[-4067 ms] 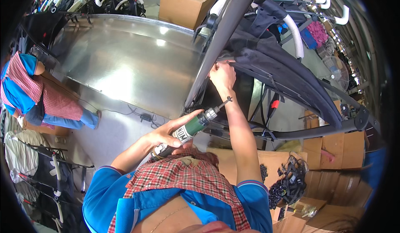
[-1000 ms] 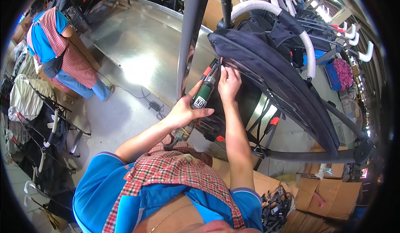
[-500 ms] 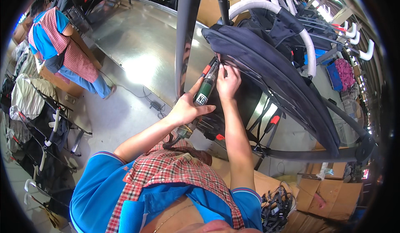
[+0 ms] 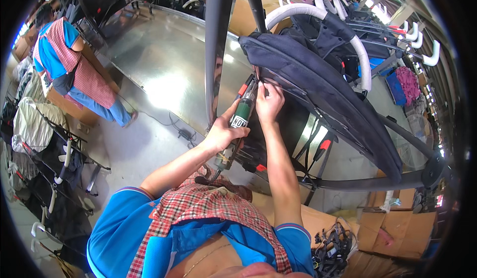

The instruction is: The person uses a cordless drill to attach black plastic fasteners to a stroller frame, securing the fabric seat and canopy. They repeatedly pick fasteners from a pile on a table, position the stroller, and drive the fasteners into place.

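co-worker: a person in a blue shirt and red checked apron (image 4: pixel 67 61) stands at the far left, beside the steel bench (image 4: pixel 164 64).
folded frames: dark fabric frames with white handles (image 4: pixel 54 178) lean in a row along the left edge, on the floor.
bench: a long, shiny metal surface running from upper left toward the centre, with bright glare on it.
post: a dark upright pole (image 4: pixel 214 54) rises in front of the bench, just left of the tool.
left hand: the left hand (image 4: pixel 222 134) is closed in a full fist around the body of the power screwdriver (image 4: pixel 239 124), fingers wrapped round the barrel.
power screwdriver: green and grey, slim, tilted with its tip up and to the right; the orange-tipped nose reaches the underside edge of the dark fabric seat (image 4: pixel 323 94).
right hand: the right hand (image 4: pixel 270 101) is just right of the tool's tip, fingers curled and pinching the fabric edge of the seat where it meets the frame; whether it holds a small fastener I cannot tell.
seat: black padded fabric stretched over a curved frame, running from upper centre down to lower right.
white padded bar: a curved white handle (image 4: pixel 343 29) arches above the seat.
cardboard boxes: brown cartons (image 4: pixel 392 233) lie at lower right, with a bundle of black straps (image 4: pixel 333 243) beside them.
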